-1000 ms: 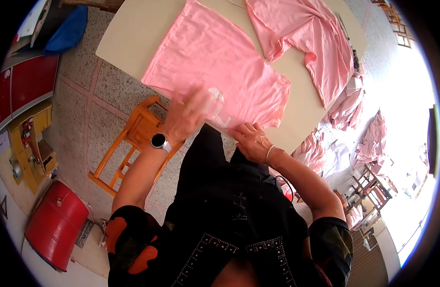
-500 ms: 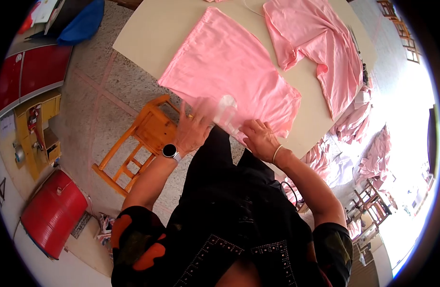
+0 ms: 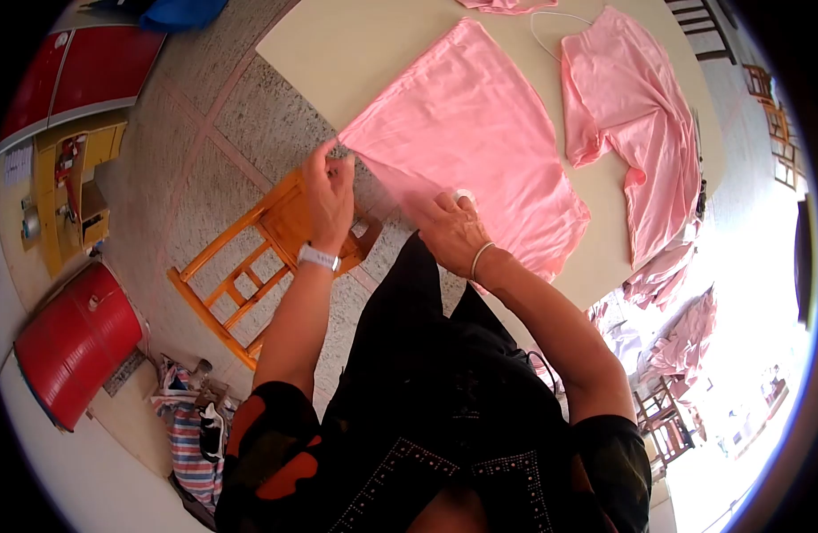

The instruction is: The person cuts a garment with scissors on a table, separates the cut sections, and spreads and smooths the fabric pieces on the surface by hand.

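Note:
A pink garment (image 3: 480,124) lies spread over the near edge of the pale table, with what looks like a waistband along its upper left side. My left hand (image 3: 331,197), with a light strap at the wrist, pinches the garment's left corner just beyond the table edge. Closer to me, my right hand (image 3: 458,235) has its fingers curled onto the lower edge, beside a white patch (image 3: 464,195) that they partly cover. Between both hands the cloth edge runs fairly straight and looks blurred.
Another pink garment (image 3: 640,115) lies on the table (image 3: 311,53) to the right. A wooden chair (image 3: 289,218) stands below my left hand. Farther left are a red drum (image 3: 80,342) and a yellow wooden shelf (image 3: 62,195). Pink cloth (image 3: 684,338) hangs in piles at the right.
My left hand has moved left and up from the white patch to the garment's corner and closed on it. My right hand has shifted left along the lower edge. The view has turned slightly.

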The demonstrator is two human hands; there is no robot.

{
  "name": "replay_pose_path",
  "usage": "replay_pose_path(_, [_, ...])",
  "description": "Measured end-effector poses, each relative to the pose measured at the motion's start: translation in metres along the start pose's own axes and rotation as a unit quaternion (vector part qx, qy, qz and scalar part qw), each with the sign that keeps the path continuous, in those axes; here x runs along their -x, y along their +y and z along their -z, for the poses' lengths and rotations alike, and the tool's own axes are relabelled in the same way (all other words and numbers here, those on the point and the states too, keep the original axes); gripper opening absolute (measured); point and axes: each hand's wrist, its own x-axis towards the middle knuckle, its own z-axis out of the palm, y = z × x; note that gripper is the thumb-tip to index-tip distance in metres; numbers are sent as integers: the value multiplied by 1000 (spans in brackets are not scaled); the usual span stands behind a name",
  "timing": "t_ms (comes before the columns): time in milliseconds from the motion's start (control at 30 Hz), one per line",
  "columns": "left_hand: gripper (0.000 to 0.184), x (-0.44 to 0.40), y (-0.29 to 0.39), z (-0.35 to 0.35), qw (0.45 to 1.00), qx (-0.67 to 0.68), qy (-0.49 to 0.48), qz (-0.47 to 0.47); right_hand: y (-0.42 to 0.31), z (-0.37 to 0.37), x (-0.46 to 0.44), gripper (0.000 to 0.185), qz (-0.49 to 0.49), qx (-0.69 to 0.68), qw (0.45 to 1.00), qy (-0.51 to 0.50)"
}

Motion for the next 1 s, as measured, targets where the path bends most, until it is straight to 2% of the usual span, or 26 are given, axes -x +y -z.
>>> replay_pose_path(33, [36, -11, 1, 0, 999, 15, -3, 38, -1, 3, -2, 55, 5, 5, 1000, -9])
replay_pose_path(233, [20, -49, -33, -4, 994, 93, -61, -18, 2, 6, -4, 58, 16, 22, 999, -42])
replay_pose_path(333, [21, -50, -32, -5, 993, 92, -68, 21, 3, 5, -6, 59, 23, 30, 998, -41])
replay_pose_path(433, [20, -54, -29, -2, 983, 161, -60, 56, 5, 4, -4, 61, 29, 41, 998, -44])
replay_pose_path(733, [20, -67, -22, 8, 992, 45, -106, 57, 8, 4, -4, 60, 47, 70, 993, -80])
replay_pose_path(833, [15, -60, -17, 4, 996, 29, -65, 55, 10, 3, -3, 59, 47, 67, 993, -88])
replay_pose_path(933, [14, -45, 15, -2, 977, -110, 94, -156, 11, 1, -3, 59, 44, 59, 994, -86])
replay_pose_path(1000, [21, -34, 12, -14, 963, -99, -9, -251, 10, 1, -3, 58, 42, 58, 994, -84])
